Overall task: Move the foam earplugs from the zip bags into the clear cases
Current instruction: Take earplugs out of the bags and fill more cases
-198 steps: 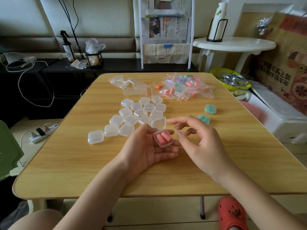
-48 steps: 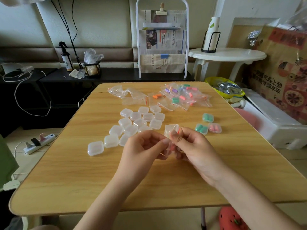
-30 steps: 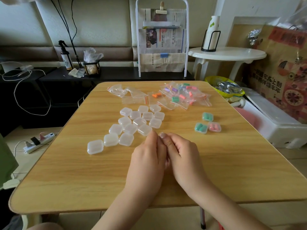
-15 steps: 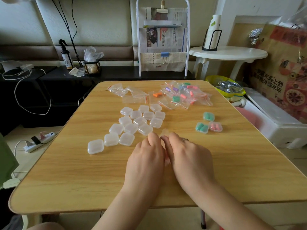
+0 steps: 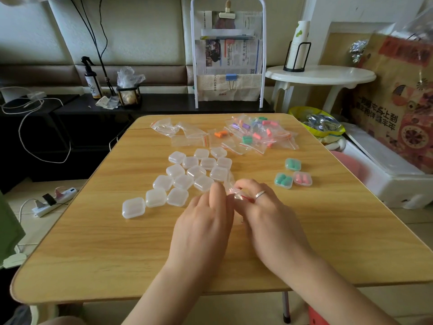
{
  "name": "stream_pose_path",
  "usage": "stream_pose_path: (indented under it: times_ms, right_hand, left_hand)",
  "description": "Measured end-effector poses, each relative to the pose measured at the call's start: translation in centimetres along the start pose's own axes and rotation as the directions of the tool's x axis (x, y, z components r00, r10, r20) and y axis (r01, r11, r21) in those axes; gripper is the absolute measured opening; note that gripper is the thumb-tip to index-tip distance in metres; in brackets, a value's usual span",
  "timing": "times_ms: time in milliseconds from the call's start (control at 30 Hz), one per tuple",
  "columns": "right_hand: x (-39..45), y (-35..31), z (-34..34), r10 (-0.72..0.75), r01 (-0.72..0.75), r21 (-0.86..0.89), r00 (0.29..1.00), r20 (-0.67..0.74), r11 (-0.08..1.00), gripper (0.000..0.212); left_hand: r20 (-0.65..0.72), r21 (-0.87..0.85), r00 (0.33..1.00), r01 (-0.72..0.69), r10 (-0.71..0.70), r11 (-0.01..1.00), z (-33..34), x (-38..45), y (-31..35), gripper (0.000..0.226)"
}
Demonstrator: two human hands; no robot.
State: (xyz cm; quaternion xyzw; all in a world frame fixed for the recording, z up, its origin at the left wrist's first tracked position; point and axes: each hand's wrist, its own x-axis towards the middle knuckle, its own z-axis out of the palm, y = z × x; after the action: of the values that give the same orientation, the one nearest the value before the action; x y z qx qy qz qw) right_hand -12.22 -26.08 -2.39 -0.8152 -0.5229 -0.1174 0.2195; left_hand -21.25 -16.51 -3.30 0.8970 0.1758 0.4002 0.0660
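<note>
My left hand (image 5: 203, 224) and my right hand (image 5: 267, 219) meet at the table's middle, both pinching a small clear zip bag (image 5: 230, 187) with a red seal strip. What the bag holds is hidden by my fingers. Several empty clear cases (image 5: 187, 177) lie in a cluster just beyond my left hand. To the right sit three filled cases: two with green earplugs (image 5: 283, 180) (image 5: 293, 164) and one with pink earplugs (image 5: 302, 178). A pile of zip bags with coloured earplugs (image 5: 257, 134) lies at the far side.
Emptied zip bags (image 5: 180, 133) lie at the far left of the wooden table (image 5: 117, 254). One bag with orange earplugs (image 5: 220, 134) sits between the piles. A white newspaper rack (image 5: 228, 59) stands behind the table, a white side table (image 5: 321, 75) to the right.
Both hands stayed low over the table on the zip bag. In the last half second my fingers spread slightly and the bag's top now shows between them.
</note>
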Motion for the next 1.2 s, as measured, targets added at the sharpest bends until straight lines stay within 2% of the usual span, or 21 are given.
stream_pose_path:
  times_ms: [67, 133, 167, 233, 300, 367, 433, 467, 500, 567, 667, 733, 867, 1033, 1100, 1200]
  right_hand:
    - [0.2, 0.5, 0.8, 0.017, -0.018, 0.046, 1.000, 0.025, 0.999, 0.039]
    - [0.4, 0.8, 1.2, 0.046, -0.055, 0.127, 0.996, 0.072, 0.990, 0.047]
    - [0.5, 0.9, 1.2, 0.060, -0.070, 0.207, 0.997, 0.055, 0.976, 0.047]
    - [0.7, 0.9, 0.7, 0.139, -0.127, 0.477, 0.990, 0.011, 0.870, 0.044]
    - [0.9, 1.1, 0.2, 0.191, -0.161, 0.718, 0.981, 0.039, 0.677, 0.046]
    - [1.0, 1.4, 0.0, 0.198, -0.174, 0.838, 0.977, 0.080, 0.518, 0.044]
    - [1.1, 1.4, -0.3, 0.186, -0.172, 0.896, 0.977, 0.103, 0.410, 0.042]
    - [1.1, 1.4, -0.2, 0.172, -0.172, 0.905, 0.979, 0.113, 0.388, 0.042]
    - [1.1, 1.4, -0.1, 0.160, -0.178, 0.906, 0.979, 0.125, 0.383, 0.043]
    - [1.1, 1.6, 0.2, 0.143, -0.186, 0.898, 0.980, 0.139, 0.399, 0.043]
    - [1.2, 1.9, 0.8, 0.094, -0.165, 0.873, 0.986, 0.137, 0.459, 0.042]
    - [1.2, 2.0, 0.9, 0.061, -0.161, 0.854, 0.987, 0.150, 0.495, 0.044]
    - [1.2, 2.3, 0.9, 0.027, -0.151, 0.824, 0.986, 0.163, 0.546, 0.037]
    - [1.2, 2.7, 1.4, 0.100, -0.109, 0.814, 0.993, 0.063, 0.570, 0.030]
    - [1.3, 2.7, 1.1, 0.112, -0.092, 0.809, 0.993, 0.033, 0.580, 0.022]
    - [1.3, 2.7, 0.7, 0.098, -0.098, 0.796, 0.994, 0.049, 0.598, 0.011]
  left_hand:
    - [-0.007, -0.020, 0.995, -0.103, 0.103, 0.994, 0.4, -0.4, 0.4, 0.012]
    - [0.027, -0.079, 0.987, -0.154, 0.156, 0.985, 0.6, -0.8, 0.8, 0.011]
    - [0.043, -0.154, 0.992, -0.108, 0.116, 0.982, 0.5, -0.8, 0.9, 0.014]
    - [0.104, -0.383, 0.988, 0.147, -0.115, 0.912, -0.1, -0.3, 1.3, 0.024]
    - [0.163, -0.516, 0.922, 0.383, -0.351, 0.766, -0.2, 0.4, 0.7, 0.023]
    - [0.268, -0.598, 0.807, 0.568, -0.527, 0.566, 0.0, 1.3, -0.5, 0.013]
    - [0.472, -0.674, 0.675, 0.691, -0.567, 0.261, 0.0, 1.9, -1.5, 0.014]
    - [0.537, -0.696, 0.654, 0.700, -0.533, 0.157, -0.1, 2.0, -1.7, 0.017]
    - [0.559, -0.713, 0.663, 0.691, -0.498, 0.119, -0.2, 2.0, -1.7, 0.018]
    - [0.547, -0.742, 0.701, 0.659, -0.458, 0.122, -0.7, 1.8, -1.7, 0.013]
    - [0.575, -0.759, 0.709, 0.649, -0.409, 0.057, -0.9, 1.7, -1.7, 0.015]
    - [0.625, -0.745, 0.691, 0.666, -0.364, -0.016, -1.0, 1.7, -1.7, 0.017]
    - [0.684, -0.702, 0.641, 0.708, -0.348, -0.075, -0.8, 1.7, -1.9, 0.011]
    - [0.752, -0.653, 0.548, 0.697, -0.366, -0.298, -0.4, 1.8, -2.0, 0.013]
    - [0.759, -0.649, 0.539, 0.672, -0.365, -0.358, -0.3, 1.8, -2.0, 0.008]
    - [0.740, -0.671, 0.560, 0.654, -0.373, -0.349, 0.0, 1.7, -1.7, 0.008]
